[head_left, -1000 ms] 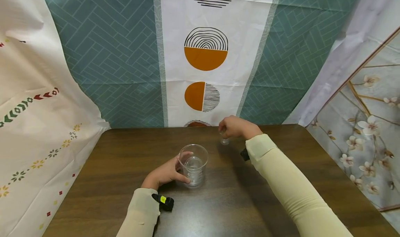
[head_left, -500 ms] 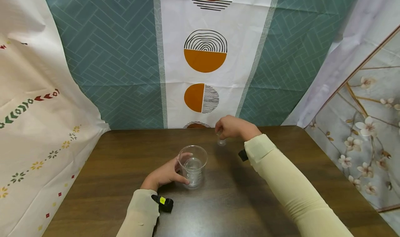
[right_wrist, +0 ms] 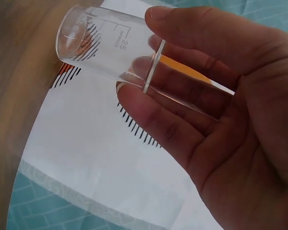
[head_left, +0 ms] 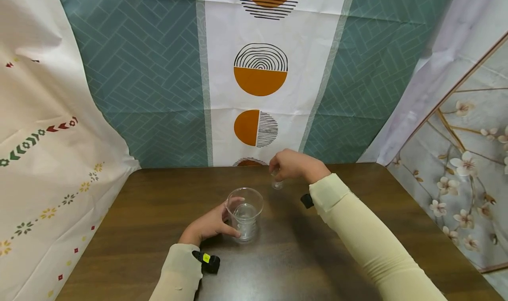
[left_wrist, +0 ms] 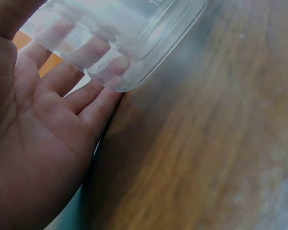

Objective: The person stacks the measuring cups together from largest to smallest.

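A clear beaker (head_left: pixel 255 213) with a wide rim stands upright near the middle of the table, my left hand (head_left: pixel 208 224) wrapped round its left side, thumb in front and fingers behind. Part of a printed number shows on its wall in the left wrist view. A rounded outline is visible inside it; I cannot tell whether it is liquid or a nested vessel. Farther back and right, my right hand (head_left: pixel 295 165) holds a small clear beaker (right_wrist: pixel 108 43) by its rim, base downward. That one is marked 25 and looks see-through; whether its base touches the table is unclear.
The dark wooden table (head_left: pixel 151 204) ends at a back edge close behind the right hand. A patterned curtain (head_left: pixel 166 93) hangs there. Printed cloths flank the left and right sides.
The right hand has shifted slightly left with the small beaker, closer to the large one. The left hand stays in place on the large beaker. The head view has tilted up slightly.
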A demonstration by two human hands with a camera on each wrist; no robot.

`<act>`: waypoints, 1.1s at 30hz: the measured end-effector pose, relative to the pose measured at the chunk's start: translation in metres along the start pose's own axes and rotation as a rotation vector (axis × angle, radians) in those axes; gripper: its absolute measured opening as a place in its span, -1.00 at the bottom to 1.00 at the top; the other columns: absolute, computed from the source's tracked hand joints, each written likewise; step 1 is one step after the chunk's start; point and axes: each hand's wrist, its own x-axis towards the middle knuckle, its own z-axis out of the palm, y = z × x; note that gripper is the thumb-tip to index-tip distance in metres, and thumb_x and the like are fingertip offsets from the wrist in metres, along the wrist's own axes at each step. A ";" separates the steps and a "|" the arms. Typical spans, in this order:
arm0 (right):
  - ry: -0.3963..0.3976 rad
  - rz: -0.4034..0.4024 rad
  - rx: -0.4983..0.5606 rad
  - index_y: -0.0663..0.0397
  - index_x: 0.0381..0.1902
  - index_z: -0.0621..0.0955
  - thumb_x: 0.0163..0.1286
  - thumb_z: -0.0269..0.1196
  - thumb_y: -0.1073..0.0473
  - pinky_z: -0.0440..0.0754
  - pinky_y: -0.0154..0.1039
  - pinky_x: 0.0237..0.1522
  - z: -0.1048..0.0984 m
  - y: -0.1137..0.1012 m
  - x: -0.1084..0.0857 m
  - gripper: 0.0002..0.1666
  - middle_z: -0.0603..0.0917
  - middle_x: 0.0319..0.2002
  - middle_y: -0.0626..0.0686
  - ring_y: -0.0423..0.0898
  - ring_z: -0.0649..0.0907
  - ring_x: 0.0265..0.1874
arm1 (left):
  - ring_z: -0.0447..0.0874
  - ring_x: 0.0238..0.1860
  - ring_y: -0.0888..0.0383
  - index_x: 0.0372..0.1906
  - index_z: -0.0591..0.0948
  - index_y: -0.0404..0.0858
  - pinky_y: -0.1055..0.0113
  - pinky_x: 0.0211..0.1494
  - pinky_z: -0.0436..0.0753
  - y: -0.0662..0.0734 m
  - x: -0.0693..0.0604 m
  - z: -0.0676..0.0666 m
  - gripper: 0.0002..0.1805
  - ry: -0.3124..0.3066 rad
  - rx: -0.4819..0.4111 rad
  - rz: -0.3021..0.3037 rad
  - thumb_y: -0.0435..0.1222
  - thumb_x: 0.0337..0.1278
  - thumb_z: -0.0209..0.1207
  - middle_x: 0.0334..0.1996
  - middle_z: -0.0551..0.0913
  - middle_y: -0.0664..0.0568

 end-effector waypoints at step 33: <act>0.109 -0.199 -0.086 0.03 -0.13 0.73 0.18 0.35 0.14 0.63 -0.22 -0.04 -0.015 -0.042 -0.015 -0.72 0.75 -0.18 -0.06 -0.15 0.67 -0.19 | 0.25 0.40 0.02 0.39 0.21 0.03 -0.01 0.44 0.18 0.000 0.000 0.000 -0.04 -0.003 -0.001 0.005 -0.35 -0.14 0.47 0.37 0.31 0.03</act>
